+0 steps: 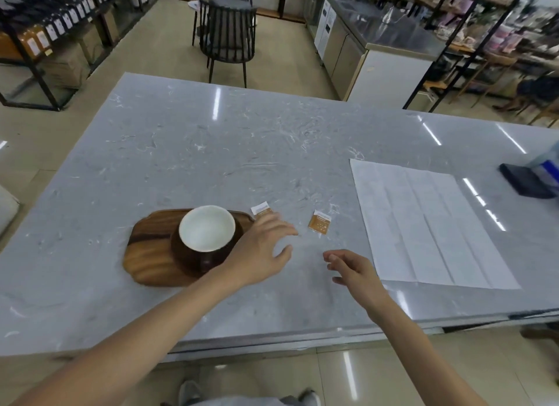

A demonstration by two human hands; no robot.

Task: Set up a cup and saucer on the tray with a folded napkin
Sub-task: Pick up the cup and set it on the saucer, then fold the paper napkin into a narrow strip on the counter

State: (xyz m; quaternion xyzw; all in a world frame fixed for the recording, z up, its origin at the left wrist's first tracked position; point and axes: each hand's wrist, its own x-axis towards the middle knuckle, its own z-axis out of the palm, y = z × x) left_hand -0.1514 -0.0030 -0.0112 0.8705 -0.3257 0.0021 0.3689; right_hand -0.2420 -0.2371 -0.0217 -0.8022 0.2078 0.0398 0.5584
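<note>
A wooden tray (145, 254) lies on the grey marble table. On it sits a dark brown saucer (184, 262) with a cup (207, 228), brown outside and white inside, its handle toward me. A large white napkin (423, 224) lies unfolded and flat at the right. My left hand (260, 248) hovers just right of the cup with fingers spread, holding nothing. My right hand (352, 268) hangs over bare table between tray and napkin, fingers loosely curled, holding nothing.
Two small sugar packets lie past my hands: one (260, 208) by the tray's far right corner, one (320, 222) further right. A dark blue object (526, 183) sits at the table's right edge. A dark chair (228, 36) stands beyond the table.
</note>
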